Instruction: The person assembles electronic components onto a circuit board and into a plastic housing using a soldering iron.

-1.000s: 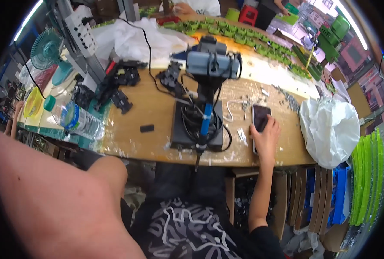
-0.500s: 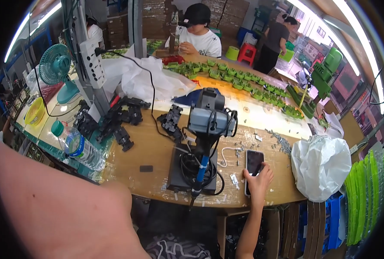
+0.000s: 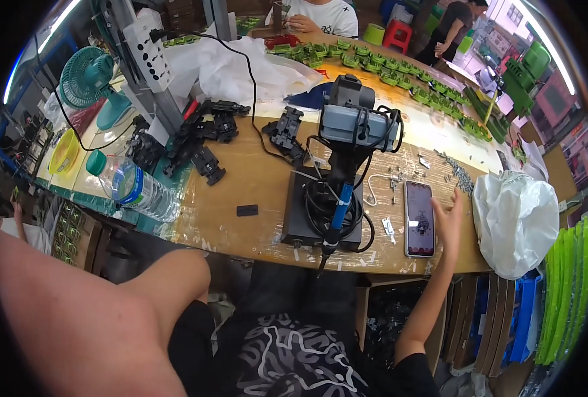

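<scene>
A phone (image 3: 419, 228) lies flat on the brown table, its screen lit with a picture of a dark object. Beside its right edge is my right hand (image 3: 449, 221), holding nothing, with thumb and fingers apart. The thumb is close to the phone's edge; whether it touches I cannot tell. My left arm (image 3: 69, 304) fills the lower left, very near the camera, and its hand is out of the picture. A soldering iron (image 3: 340, 208) with a blue handle points tip-down in front of a black box with coiled cables, left of the phone.
Black plastic parts (image 3: 205, 162) are piled at the left, near a water bottle (image 3: 138, 188) and a green fan (image 3: 89, 86). Loose screws (image 3: 458, 175) lie beyond the phone. A white plastic bag (image 3: 515, 225) stands at the right. Across the table, a person sits behind green parts (image 3: 400, 73).
My right hand has shifted off the phone to its right side. The dark screen is now lit. The view has tilted down, showing more of my lap and shirt.
</scene>
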Demonstrator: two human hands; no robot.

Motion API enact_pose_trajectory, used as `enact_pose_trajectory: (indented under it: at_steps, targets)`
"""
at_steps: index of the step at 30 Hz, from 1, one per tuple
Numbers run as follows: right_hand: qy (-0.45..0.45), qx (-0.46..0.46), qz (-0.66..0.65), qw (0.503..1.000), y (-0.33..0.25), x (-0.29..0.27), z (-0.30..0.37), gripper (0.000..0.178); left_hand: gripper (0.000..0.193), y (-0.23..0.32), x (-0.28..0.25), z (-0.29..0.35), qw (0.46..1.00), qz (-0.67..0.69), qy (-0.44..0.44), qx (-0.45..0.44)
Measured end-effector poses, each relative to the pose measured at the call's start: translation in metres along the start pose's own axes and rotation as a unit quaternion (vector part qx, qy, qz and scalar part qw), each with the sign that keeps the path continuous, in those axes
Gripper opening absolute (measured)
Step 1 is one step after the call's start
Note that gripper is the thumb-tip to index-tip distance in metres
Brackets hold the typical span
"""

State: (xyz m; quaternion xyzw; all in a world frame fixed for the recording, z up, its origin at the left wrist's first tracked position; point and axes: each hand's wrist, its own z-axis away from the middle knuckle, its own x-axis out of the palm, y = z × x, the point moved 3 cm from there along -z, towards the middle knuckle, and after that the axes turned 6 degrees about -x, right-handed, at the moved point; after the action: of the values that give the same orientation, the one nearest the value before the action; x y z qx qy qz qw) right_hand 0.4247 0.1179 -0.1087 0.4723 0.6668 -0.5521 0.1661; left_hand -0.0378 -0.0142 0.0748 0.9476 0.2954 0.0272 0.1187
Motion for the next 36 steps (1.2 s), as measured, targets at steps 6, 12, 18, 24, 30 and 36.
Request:
enact_pose_trajectory:
  at_steps: [6, 12, 18, 24, 30, 36]
  targets:
    - [0.042, -0.033, 0.003, 0.999, 0.051, 0.012, -0.048, 0.047, 0.034, -0.002, 0.023, 0.010, 0.998, 0.007, -0.008, -0.064]
    - [0.005, -0.093, 0.094, 0.991, 0.072, 0.019, -0.072, 0.025, 0.033, -0.155, 0.066, 0.135, 0.888, -0.299, -0.250, -0.246]
    - [0.035, -0.080, 0.071, 0.994, 0.051, 0.014, -0.063, 0.020, 0.037, -0.180, 0.063, 0.168, 0.794, -0.417, -0.316, -0.309]
    - [0.037, -0.138, 0.045, 0.989, 0.051, 0.022, -0.064, 0.015, 0.033, -0.185, 0.052, 0.166, 0.816, -0.402, -0.270, -0.317]
    - [0.044, -0.128, 0.061, 0.989, 0.056, 0.018, -0.060, 0.011, 0.038, -0.167, 0.058, 0.153, 0.885, -0.339, -0.149, -0.281]
    - [0.057, -0.072, -0.026, 0.995, 0.063, 0.008, -0.058, 0.012, 0.044, -0.154, 0.043, 0.162, 0.870, -0.108, -0.005, -0.481]
